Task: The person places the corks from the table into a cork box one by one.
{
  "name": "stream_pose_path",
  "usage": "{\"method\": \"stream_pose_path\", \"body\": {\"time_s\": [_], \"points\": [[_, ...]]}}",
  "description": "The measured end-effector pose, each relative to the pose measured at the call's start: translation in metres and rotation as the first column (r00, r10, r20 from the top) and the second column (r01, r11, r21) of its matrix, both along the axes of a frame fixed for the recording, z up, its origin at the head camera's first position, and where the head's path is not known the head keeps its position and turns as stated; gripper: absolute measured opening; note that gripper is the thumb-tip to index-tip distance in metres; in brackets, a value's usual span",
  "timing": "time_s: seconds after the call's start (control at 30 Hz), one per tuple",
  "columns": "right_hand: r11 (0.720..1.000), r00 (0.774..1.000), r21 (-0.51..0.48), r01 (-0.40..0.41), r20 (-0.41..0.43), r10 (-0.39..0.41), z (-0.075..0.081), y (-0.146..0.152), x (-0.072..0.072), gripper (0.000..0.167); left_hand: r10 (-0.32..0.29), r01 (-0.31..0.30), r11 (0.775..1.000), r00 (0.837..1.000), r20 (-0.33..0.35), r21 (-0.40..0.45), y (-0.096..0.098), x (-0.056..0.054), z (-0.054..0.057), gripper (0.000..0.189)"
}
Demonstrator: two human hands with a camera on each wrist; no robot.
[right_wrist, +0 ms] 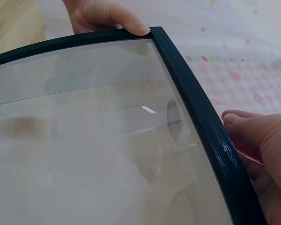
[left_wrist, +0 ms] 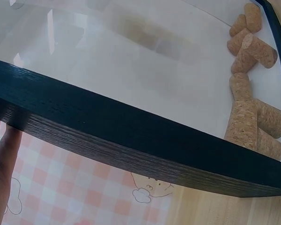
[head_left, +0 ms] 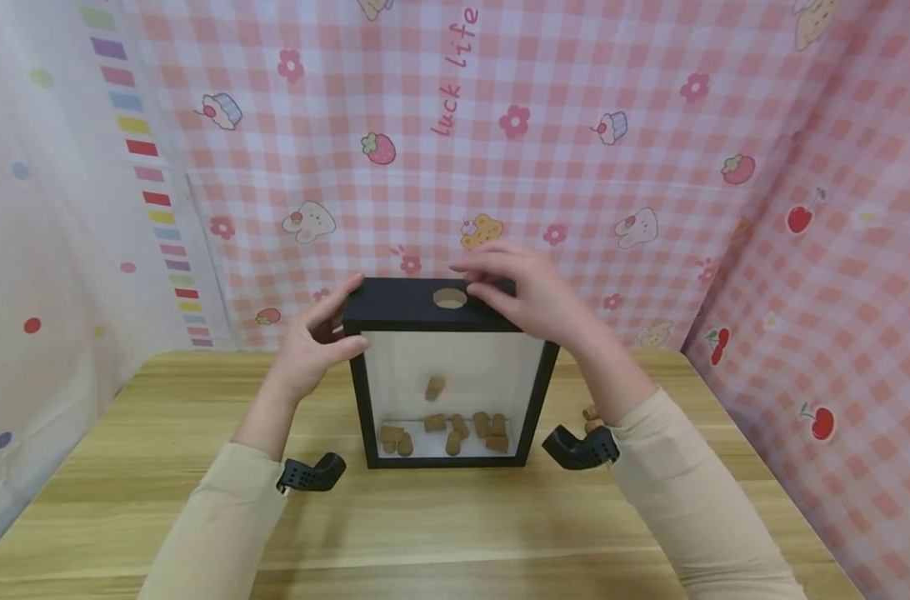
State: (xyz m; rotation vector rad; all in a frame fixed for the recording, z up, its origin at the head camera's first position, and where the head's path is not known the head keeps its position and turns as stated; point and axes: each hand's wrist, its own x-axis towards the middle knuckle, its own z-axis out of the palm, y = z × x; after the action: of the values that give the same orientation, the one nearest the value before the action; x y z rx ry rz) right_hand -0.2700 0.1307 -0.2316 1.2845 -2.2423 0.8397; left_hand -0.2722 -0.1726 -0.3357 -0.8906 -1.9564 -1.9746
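Observation:
A black-framed display box (head_left: 391, 308) with a clear front stands upright on the table. In its top is an oval hole (head_left: 450, 298). My left hand (head_left: 308, 354) grips the upper left corner, thumb on the front edge. Over the top, just right of the hole, is my right hand (head_left: 533, 292), its fingers extended and nothing seen between them. Behind the pane a blurred cork (head_left: 435, 387) is in mid-air, below the hole. Several corks (head_left: 452, 442) lie on the box floor; the left wrist view shows these corks (left_wrist: 243, 122) close up.
Loose corks (head_left: 592, 418) lie on the wooden table (head_left: 425, 533) right of the box, partly hidden by my right forearm. A pink checked cloth (head_left: 515, 167) hangs behind the box, and another patterned cloth (head_left: 837, 333) borders the table's right side.

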Motion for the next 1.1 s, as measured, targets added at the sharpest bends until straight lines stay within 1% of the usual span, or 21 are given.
{"method": "stream_pose_path", "body": {"time_s": [0.1,0.2,0.3,0.5,0.67,0.8,0.93,1.0,1.1], "points": [[0.998,0.999,-0.045,-0.036,-0.009,0.036,-0.002,0.006,0.000,0.032,0.005,-0.005,1.000,1.000,0.004,-0.004,0.000,0.000,0.000,0.073],[0.995,0.999,-0.081,-0.053,-0.010,0.052,-0.002,0.014,0.002,0.034,0.012,-0.012,1.000,1.000,0.004,-0.008,0.000,0.000,-0.001,0.073],[0.993,0.999,-0.112,-0.047,-0.010,0.046,-0.002,0.025,0.007,0.037,0.019,-0.019,1.000,1.000,0.004,-0.011,0.000,-0.001,-0.001,0.073],[0.980,1.000,-0.197,0.000,0.030,0.006,-0.007,0.054,0.019,0.043,0.029,-0.029,0.999,1.000,0.007,-0.016,0.000,-0.001,-0.001,0.072],[0.967,1.000,-0.255,0.000,0.014,0.004,-0.015,0.079,0.028,0.048,0.026,-0.026,1.000,1.000,0.004,-0.016,0.000,-0.001,-0.001,0.072],[0.954,1.000,-0.298,-0.002,0.026,0.010,-0.024,0.095,0.032,0.047,0.025,-0.025,1.000,1.000,-0.001,-0.018,0.000,-0.001,-0.001,0.072],[0.948,0.998,-0.316,0.028,0.062,-0.009,-0.038,0.111,0.032,0.046,0.028,-0.028,0.999,1.000,-0.006,-0.025,0.000,-0.001,-0.001,0.072],[0.947,0.995,-0.315,0.053,0.093,-0.024,-0.047,0.120,0.032,0.047,0.029,-0.029,0.999,1.000,-0.006,-0.027,0.000,-0.001,-0.001,0.072],[0.948,0.987,-0.298,0.112,0.147,-0.071,-0.061,0.131,0.033,0.050,0.030,-0.030,0.999,1.000,-0.006,-0.025,0.000,-0.001,-0.001,0.072]]}}
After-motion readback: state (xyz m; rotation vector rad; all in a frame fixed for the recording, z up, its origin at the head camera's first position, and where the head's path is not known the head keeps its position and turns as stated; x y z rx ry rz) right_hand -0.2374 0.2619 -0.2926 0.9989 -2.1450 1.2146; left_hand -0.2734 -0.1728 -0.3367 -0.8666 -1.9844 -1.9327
